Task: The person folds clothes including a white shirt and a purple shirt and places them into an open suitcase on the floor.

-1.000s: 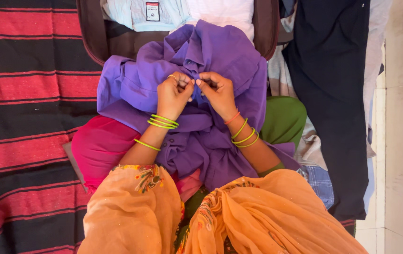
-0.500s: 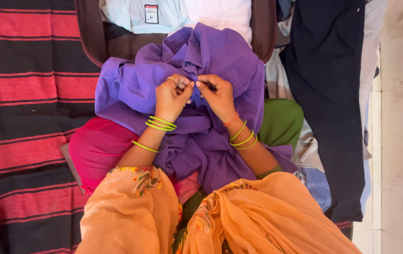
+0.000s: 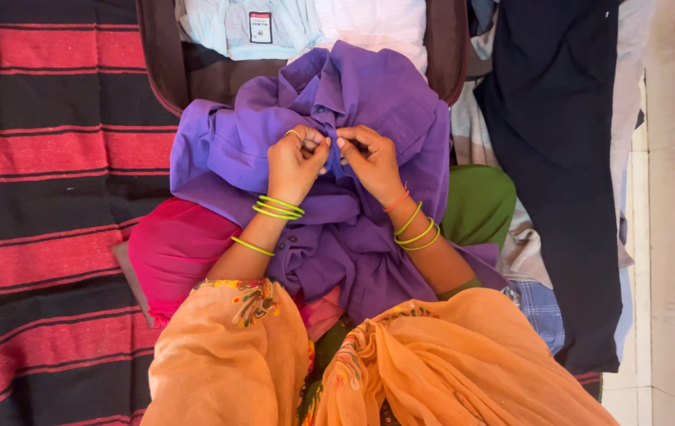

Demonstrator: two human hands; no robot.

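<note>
Purple shirt point(image 3: 369, 95) is showing as matt, soft, creased woven cloth; the striped blanket point(image 3: 54, 158) is looking coarser, woolly.

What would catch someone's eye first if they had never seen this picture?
A crumpled purple shirt fills the middle, with the left hand and right hand pinching its front edges together. Bright green bangles ring both wrists. A red and black striped blanket covers the left side.
</note>
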